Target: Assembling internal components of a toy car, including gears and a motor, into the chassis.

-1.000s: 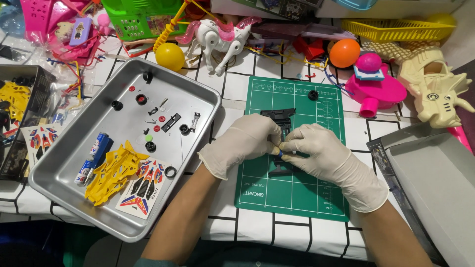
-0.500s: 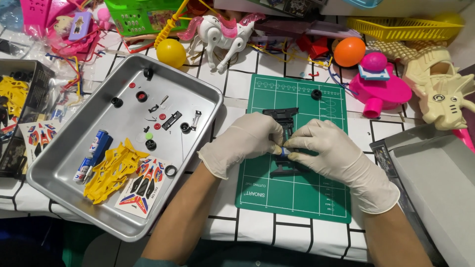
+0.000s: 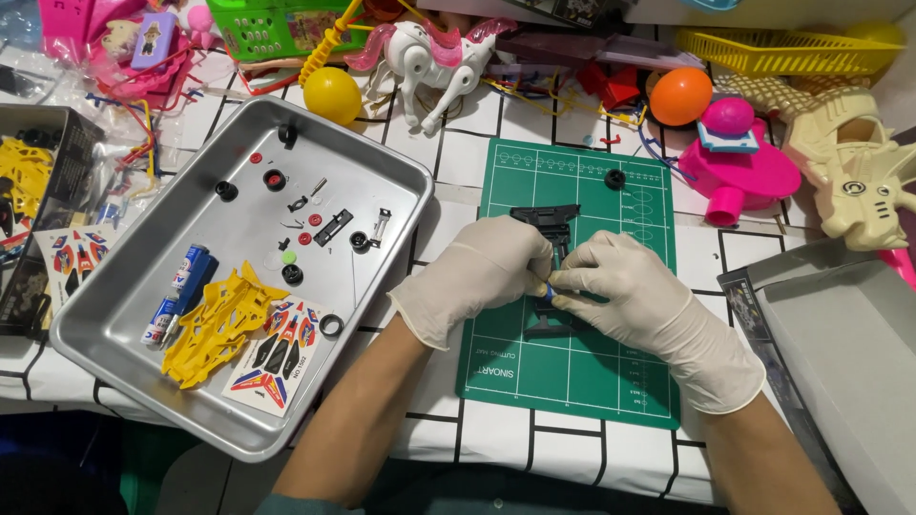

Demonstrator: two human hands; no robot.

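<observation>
At the centre of the frame, on the green cutting mat (image 3: 572, 372), we pinch a small blue part (image 3: 548, 289) between our left hand (image 3: 474, 275) and right hand (image 3: 630, 296), both closed on it over the black car frame (image 3: 551, 229). We should keep the frame flat and press gently; spare parts lie in the metal tray (image 3: 124, 315) at left
</observation>
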